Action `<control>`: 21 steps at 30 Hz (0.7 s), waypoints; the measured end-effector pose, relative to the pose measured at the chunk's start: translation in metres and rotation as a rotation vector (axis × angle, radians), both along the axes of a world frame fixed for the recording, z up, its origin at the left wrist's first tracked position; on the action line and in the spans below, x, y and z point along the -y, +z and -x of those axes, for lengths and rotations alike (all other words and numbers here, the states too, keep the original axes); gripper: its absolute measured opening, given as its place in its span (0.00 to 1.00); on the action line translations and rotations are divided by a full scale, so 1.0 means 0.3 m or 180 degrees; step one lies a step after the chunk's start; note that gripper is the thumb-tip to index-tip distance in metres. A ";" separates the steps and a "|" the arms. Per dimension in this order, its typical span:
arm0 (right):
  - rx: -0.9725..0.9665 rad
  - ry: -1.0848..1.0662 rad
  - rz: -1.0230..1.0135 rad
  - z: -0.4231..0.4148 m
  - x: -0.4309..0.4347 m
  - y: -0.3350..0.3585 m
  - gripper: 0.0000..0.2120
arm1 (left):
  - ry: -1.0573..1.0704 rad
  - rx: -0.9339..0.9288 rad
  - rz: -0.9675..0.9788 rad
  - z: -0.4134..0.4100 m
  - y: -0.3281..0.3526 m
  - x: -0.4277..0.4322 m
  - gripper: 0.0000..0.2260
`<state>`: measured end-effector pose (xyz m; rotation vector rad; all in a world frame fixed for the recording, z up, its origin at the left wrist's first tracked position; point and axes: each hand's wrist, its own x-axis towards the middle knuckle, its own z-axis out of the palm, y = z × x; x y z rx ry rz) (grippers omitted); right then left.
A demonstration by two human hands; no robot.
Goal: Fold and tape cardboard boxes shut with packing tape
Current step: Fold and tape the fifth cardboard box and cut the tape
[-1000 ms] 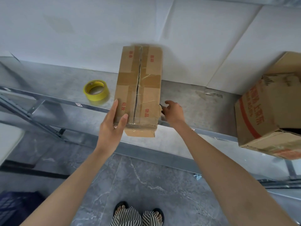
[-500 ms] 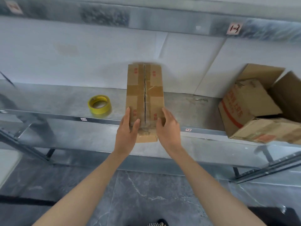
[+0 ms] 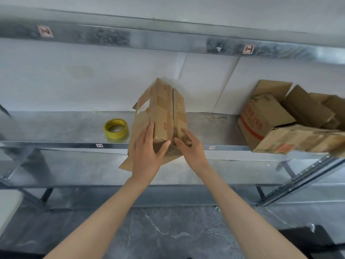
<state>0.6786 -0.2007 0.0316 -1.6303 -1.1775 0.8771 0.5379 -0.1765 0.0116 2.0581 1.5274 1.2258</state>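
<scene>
Tilted cardboard box [image 3: 161, 116]; between fingers [image 3: 150, 132] of left hand [image 3: 147, 157], right hand [image 3: 192, 152]

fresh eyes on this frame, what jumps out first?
The cardboard box at centre, tipped on the metal shelf with its near end past the front edge, held by the left hand on its left side and the right hand at its near end. Next, the yellow tape roll lying just left of it, and the pile of opened cardboard boxes at far right.
</scene>
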 end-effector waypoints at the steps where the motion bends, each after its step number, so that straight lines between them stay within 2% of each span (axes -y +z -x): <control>1: -0.0126 0.0078 0.0023 0.002 0.006 0.002 0.19 | 0.0032 -0.0141 -0.0102 0.014 0.004 0.006 0.32; 4: -0.0328 0.0315 0.0141 0.020 0.021 -0.010 0.07 | -0.0100 -0.0724 -0.0415 0.055 -0.011 0.000 0.31; 8: -0.0499 0.0416 0.0378 0.034 0.027 -0.048 0.08 | -0.0456 -0.1519 -0.0287 0.081 -0.059 -0.019 0.29; 11: -0.0605 0.0350 0.0330 0.026 0.009 -0.036 0.10 | -0.0762 -0.1946 -0.0201 0.049 -0.096 -0.002 0.36; 14: -0.0400 0.0362 0.0384 0.038 -0.019 -0.019 0.22 | -0.0966 -0.1632 -0.0060 0.017 -0.104 -0.007 0.34; 18: -0.0085 0.0522 0.0368 0.037 -0.026 -0.039 0.24 | -0.0869 -0.0949 0.0380 0.027 -0.045 0.004 0.34; 21: 0.0109 0.0668 0.0394 0.016 -0.018 -0.047 0.25 | -0.0260 -0.1022 0.0513 0.096 -0.036 -0.005 0.35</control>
